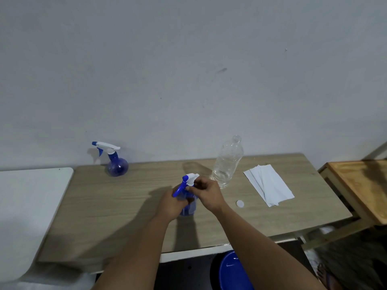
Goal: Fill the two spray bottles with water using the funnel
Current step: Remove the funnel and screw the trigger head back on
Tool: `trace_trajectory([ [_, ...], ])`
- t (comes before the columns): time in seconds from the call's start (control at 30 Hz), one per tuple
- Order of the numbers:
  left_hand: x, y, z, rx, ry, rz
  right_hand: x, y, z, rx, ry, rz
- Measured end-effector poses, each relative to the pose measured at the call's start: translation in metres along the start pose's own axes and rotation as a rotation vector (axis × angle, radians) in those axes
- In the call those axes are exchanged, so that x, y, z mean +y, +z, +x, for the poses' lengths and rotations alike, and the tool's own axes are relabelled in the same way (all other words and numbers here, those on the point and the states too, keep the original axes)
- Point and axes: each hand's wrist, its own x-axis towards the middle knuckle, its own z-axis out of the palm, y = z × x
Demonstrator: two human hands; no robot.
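A blue translucent spray bottle [188, 206] with a white and blue trigger head is held upright near the middle of the table [104, 201], its body grasped by the left hand [170, 204] and its head gripped by the right hand [206, 192]. Its nozzle is pointed away and left, as is the nozzle of the 2nd spray bottle [116, 162], which is standing upright at the far left by the wall.

No legible text, label, brand, number or sign in view. Clear plastic bottle [227, 162]: no label visible. Both spray bottles [114, 159] [187, 197]: no markings readable. White paper sheets [269, 185]: blank on visible face. Blue object [234, 271] under table: small white mark on surface, too blurred to read.
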Motion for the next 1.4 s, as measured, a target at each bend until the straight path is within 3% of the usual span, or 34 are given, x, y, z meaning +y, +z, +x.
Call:
trace_trajectory([
  [0.3, -0.004, 0.000, -0.001, -0.002, 0.001, -0.046, 0.005, -0.001, 0.003, -0.014, 0.005, 0.015],
  [0.63, -0.007, 0.008, -0.006, 0.092, -0.183, -0.176, 0.022, 0.023, -0.005, 0.235, 0.005, -0.020],
  [0.9, -0.005, 0.003, -0.004, 0.039, -0.208, -0.135, 0.020, 0.010, -0.006, 0.065, -0.084, -0.015],
  [1.1, 0.003, 0.002, -0.009, 0.041, -0.211, -0.128, 0.019, 0.021, -0.007, 0.202, 0.013, -0.039],
  [1.27, 0.003, 0.002, -0.009, 0.031, -0.190, -0.099, 0.018, 0.018, -0.010, 0.114, -0.044, 0.015],
  [1.4, 0.004, 0.003, -0.011, 0.033, -0.190, -0.085, 0.017, 0.023, -0.006, 0.198, 0.050, -0.043],
])
